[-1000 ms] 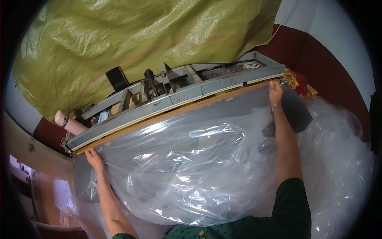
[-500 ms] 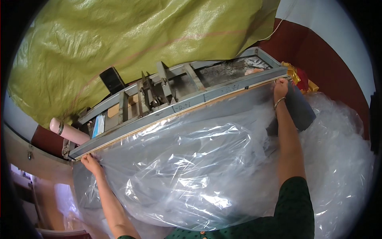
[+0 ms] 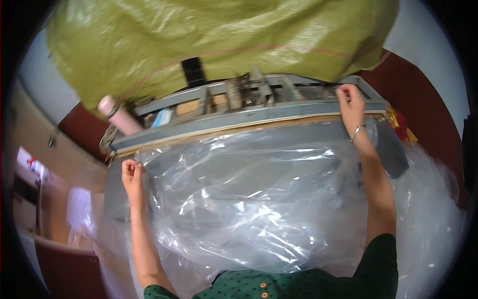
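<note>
A large crumpled sheet of clear plastic film (image 3: 259,199) spreads in front of me over a grey surface. My left hand (image 3: 132,177) is closed in a pinch at the film's upper left corner, a little short of the metal frame. My right hand (image 3: 352,107) is raised over the right part of the long grey metal frame (image 3: 239,117), fingers curled together; what they hold, if anything, is hidden. A pale strip runs along the near side of the frame.
A pink bottle (image 3: 119,115) leans at the frame's left end, beside a blue-and-white packet (image 3: 162,118). Behind stands a big yellow-green woven sack (image 3: 224,35) with a black block (image 3: 193,72) against it. More bunched film (image 3: 428,199) lies at the right.
My left hand has drawn back from the frame's edge with the film corner. My right hand has risen from the near edge to over the frame. The view has turned.
</note>
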Demonstrator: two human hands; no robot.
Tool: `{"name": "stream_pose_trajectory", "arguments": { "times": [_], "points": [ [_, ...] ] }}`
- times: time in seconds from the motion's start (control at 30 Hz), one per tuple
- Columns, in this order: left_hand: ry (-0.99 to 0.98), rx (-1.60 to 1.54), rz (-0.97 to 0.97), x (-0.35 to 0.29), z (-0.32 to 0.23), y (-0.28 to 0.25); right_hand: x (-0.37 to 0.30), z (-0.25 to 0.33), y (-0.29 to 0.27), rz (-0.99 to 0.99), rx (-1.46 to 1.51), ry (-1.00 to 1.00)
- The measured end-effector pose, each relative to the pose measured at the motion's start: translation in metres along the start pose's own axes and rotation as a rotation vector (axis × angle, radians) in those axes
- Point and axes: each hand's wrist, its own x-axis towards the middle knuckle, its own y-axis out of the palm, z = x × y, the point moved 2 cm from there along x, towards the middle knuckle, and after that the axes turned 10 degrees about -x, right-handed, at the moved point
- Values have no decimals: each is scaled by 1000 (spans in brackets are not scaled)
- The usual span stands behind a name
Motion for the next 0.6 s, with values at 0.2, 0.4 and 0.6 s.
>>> {"name": "stream_pose_trajectory", "arguments": {
  "times": [0.2, 0.4, 0.6],
  "points": [
    [87, -117, -109, -52, -65, -28, -52, 180, 73, 362, 257, -587],
    [180, 639, -51, -76, -48, -102, -97, 155, 80, 810, 409, -136],
    [70, 908, 55, -158, -17, -137, -121, -4, 10, 711, 132, 66]
  ]
}}
